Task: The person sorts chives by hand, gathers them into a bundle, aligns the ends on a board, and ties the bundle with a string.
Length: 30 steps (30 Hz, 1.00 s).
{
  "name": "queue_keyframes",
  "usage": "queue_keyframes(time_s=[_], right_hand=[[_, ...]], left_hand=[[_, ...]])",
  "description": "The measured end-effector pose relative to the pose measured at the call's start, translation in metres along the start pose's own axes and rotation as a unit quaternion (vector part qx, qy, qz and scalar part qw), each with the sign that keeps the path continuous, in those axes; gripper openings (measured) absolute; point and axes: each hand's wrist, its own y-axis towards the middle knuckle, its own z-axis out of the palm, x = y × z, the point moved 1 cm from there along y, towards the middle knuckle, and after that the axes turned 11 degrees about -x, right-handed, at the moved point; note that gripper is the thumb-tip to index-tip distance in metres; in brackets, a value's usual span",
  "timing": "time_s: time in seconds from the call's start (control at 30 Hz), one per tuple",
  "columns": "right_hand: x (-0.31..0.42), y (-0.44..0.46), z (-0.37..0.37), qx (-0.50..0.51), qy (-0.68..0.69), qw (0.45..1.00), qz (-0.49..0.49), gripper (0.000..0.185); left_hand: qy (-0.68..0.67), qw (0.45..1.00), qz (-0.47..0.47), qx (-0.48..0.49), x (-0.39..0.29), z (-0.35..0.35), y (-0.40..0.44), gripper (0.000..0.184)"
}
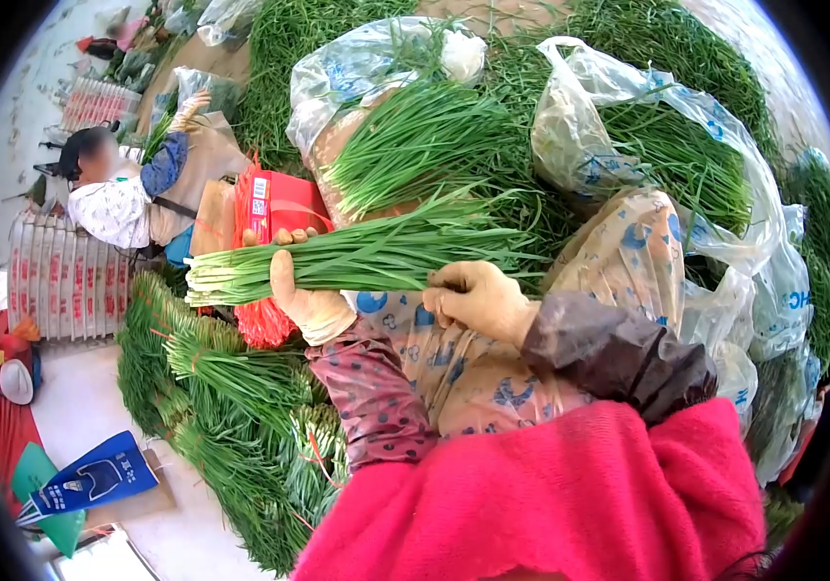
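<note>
My left hand (306,295), in a pale glove, is wrapped round a bundle of long green leafy stalks (366,254) near its white root ends, with fingertips showing above it. The bundle lies sideways, roots to the left and leaf tips to the right. My right hand (473,298), also gloved, is at the lower edge of the leaves with its fingers curled in a pinch; what lies between them is too small to tell. Behind the bundle is a red package (289,198), with red strips (265,323) hanging below. Another loose pile of stalks (424,140) lies beyond.
Tied bundles (207,368) are heaped at the lower left. A clear plastic bag (570,111) holds greens at the right. A patterned plastic sheet (502,378) covers my lap. Another person (115,208) sits at the upper left beside stacked crates (66,281).
</note>
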Motion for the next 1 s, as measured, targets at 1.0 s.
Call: queue_keyframes(time_s=[1.0], right_hand=[[0.023, -0.046, -0.137, -0.137, -0.333, 0.919, -0.163, 0.029]], left_hand=[[-0.259, 0.923, -0.085, 0.271, -0.007, -0.04, 0.008, 0.066]])
